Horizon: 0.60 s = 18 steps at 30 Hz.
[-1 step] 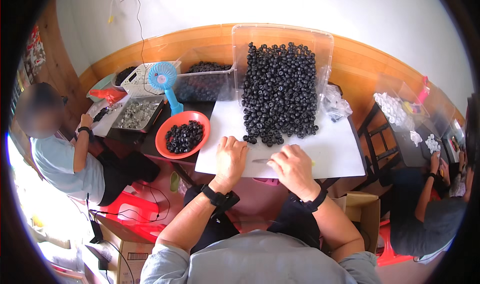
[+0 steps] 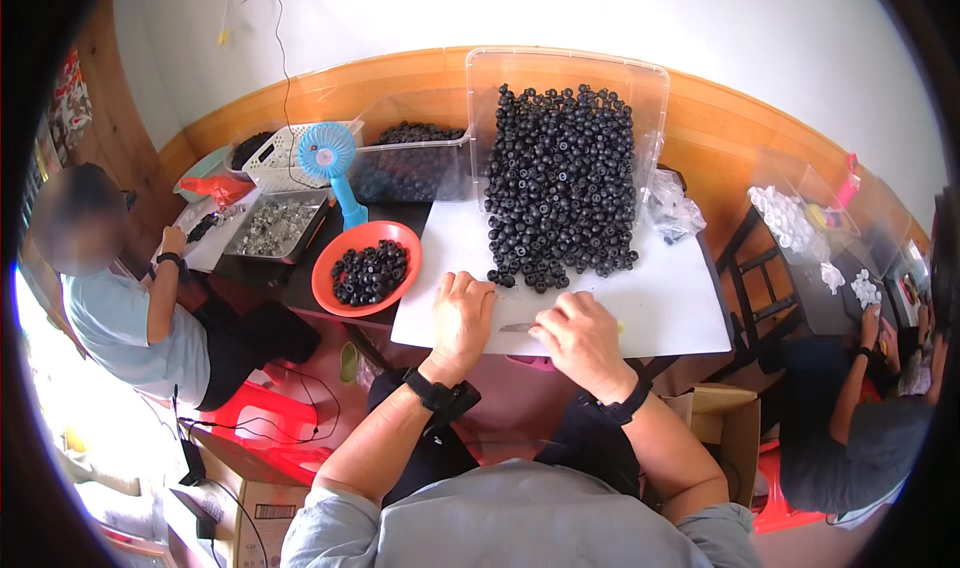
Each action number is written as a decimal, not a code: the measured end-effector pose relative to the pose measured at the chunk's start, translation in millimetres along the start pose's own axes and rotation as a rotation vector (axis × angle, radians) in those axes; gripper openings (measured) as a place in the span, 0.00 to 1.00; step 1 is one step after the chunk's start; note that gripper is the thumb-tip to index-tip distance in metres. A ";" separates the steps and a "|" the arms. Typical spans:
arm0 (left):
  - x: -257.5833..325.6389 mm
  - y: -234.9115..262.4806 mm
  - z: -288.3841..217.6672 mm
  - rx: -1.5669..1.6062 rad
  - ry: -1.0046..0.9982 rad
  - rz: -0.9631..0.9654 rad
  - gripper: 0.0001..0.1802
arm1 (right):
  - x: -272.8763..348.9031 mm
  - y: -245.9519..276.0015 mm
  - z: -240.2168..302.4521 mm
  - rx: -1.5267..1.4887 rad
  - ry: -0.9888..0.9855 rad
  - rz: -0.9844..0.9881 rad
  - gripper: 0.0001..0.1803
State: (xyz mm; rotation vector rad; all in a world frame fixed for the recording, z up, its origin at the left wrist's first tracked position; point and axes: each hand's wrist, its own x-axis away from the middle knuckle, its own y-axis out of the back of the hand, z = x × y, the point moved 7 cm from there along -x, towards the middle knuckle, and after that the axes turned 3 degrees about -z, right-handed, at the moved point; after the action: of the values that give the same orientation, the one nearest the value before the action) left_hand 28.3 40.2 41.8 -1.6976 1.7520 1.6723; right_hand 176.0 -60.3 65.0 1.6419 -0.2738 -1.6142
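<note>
both hands (image 2: 520,328) by black caps (image 2: 562,183)

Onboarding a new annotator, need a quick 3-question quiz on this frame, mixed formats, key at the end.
1. True or false: the orange bowl of small black parts sits to the person's left of the white board.
2. Multiple choice: the big pile of black parts lies
A. in the orange bowl
B. on the white board and in the clear bin behind it
C. on the floor
3. Fill in: both the left hand and the right hand rest at the near edge of the white ____, by a thin tool that lies between them.

Key: 1 true; 2 B; 3 board.
</note>
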 end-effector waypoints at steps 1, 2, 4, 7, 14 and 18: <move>0.9 -1.9 5.6 0.041 0.049 0.010 0.10 | -0.3 -5.4 1.8 -0.001 0.003 0.005 0.09; 2.8 -2.4 7.6 0.042 0.055 0.008 0.10 | 1.0 -12.4 0.3 0.026 -0.022 0.010 0.09; 4.7 1.3 5.4 0.044 0.055 -0.036 0.10 | -0.4 -10.7 -5.3 0.096 -0.081 0.000 0.09; 4.8 1.4 2.7 -0.045 -0.020 -0.004 0.12 | -11.2 -1.6 -18.0 0.072 -0.128 -0.026 0.07; 1.7 3.7 0.3 0.013 -0.005 0.021 0.13 | -3.3 -9.2 -0.1 0.011 -0.010 0.030 0.07; 4.4 8.8 5.5 0.162 0.035 -0.016 0.13 | -11.8 -2.0 -22.5 -0.017 -0.153 -0.072 0.08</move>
State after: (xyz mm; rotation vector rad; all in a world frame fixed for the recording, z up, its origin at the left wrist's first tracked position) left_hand 17.0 39.4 41.5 -1.6737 1.8290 1.4593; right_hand 194.0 -42.8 69.4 1.5332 -0.2805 -1.7951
